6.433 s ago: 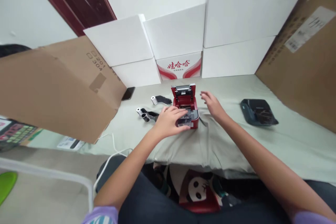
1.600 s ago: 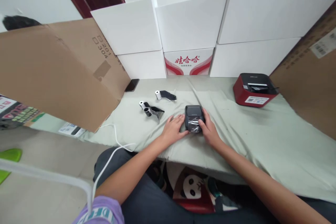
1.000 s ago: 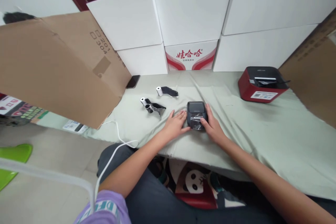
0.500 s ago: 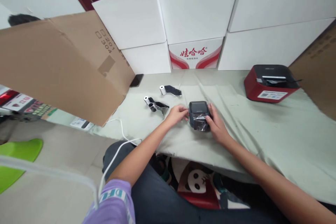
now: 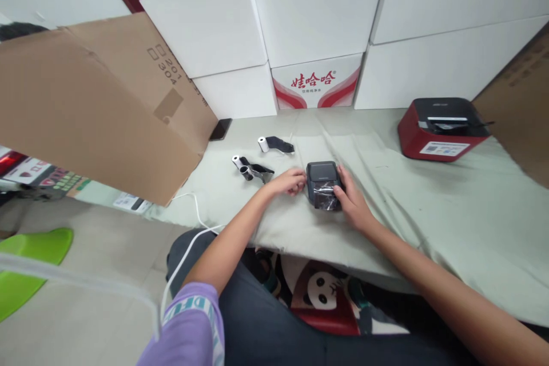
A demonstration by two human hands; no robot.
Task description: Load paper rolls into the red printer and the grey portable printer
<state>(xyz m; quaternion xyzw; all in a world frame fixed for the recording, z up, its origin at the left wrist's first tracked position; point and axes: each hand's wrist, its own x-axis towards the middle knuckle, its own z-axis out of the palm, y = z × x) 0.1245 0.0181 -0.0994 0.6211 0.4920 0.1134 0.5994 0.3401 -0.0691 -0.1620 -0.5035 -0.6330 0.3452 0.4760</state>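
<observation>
A small dark portable printer (image 5: 323,172) sits on the cloth in front of me, shiny clear film over its lower front. My right hand (image 5: 352,199) grips its right side, the thumb resting on the front near the film. At the printer's left edge is my left hand (image 5: 292,182), its fingers curled together; whether anything is pinched in them is hidden. Left of the printer lie small white paper rolls with dark tails: one roll (image 5: 262,144) farther back, another roll (image 5: 235,161) nearer, against a dark roll (image 5: 246,171).
A red and black printer (image 5: 444,130) stands at the right. White boxes (image 5: 317,11) are stacked along the back, and a brown cardboard panel (image 5: 107,103) leans at the left. A phone (image 5: 221,129) lies by the panel. A white cable (image 5: 193,249) crosses my leg.
My left hand's fingers have curled in more at the printer's left edge. The right hand keeps its hold. The whole view has shifted slightly.
</observation>
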